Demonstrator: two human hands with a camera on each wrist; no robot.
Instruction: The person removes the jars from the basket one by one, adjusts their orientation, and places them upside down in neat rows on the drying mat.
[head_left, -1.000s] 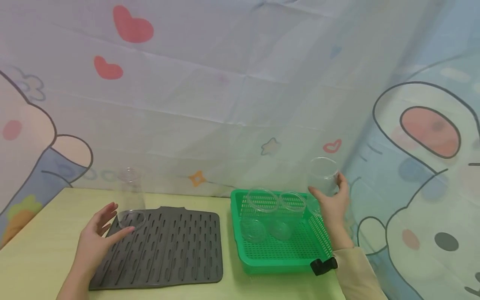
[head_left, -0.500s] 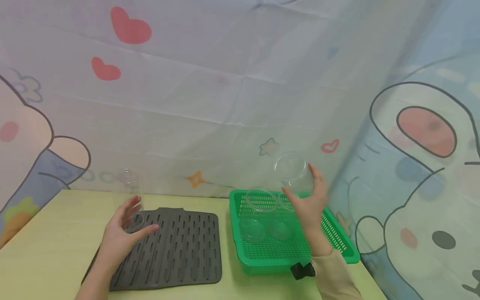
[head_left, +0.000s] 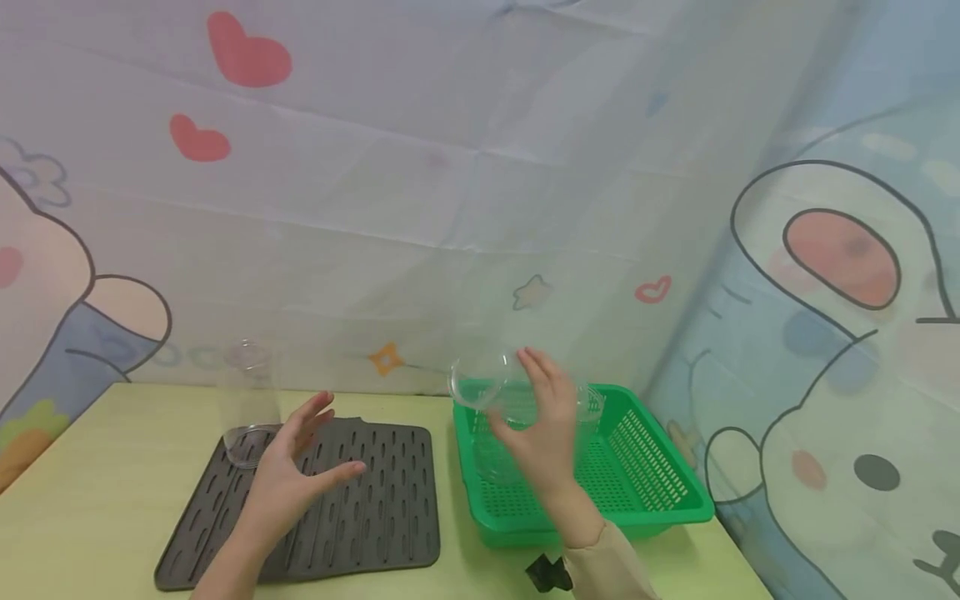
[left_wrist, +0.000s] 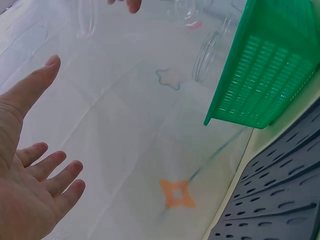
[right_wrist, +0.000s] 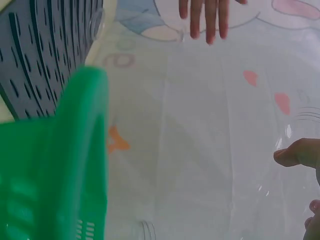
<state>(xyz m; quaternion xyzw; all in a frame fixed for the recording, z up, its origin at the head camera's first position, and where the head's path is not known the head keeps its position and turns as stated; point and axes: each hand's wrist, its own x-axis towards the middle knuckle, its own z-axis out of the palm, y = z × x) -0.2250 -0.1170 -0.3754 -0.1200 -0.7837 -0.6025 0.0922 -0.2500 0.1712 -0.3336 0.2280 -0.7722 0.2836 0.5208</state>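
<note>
My right hand [head_left: 543, 425] grips a clear plastic cup [head_left: 478, 382], held above the left back part of the green basket [head_left: 592, 533]. The cup looks tilted; my fingers hide part of it. Over the grey slotted mat [head_left: 382, 517], my left hand [head_left: 288, 479] is raised with spread fingers and holds nothing. A tall clear cup [head_left: 251, 404] stands rim-down at the mat's back left corner. More clear cups [head_left: 591, 408] sit in the basket, partly behind my right hand. In the right wrist view, my thumb [right_wrist: 296, 152] presses against the held cup.
Mat and basket lie side by side on a pale yellow table [head_left: 82, 467]. A printed cloth [head_left: 390, 167] hangs close behind the table and along the right. A black bow-like piece [head_left: 550, 573] shows beside the right sleeve.
My right hand has carried the cup leftward from the basket's right side to its left. The left hand has moved right, away from the standing cup, over the mat.
</note>
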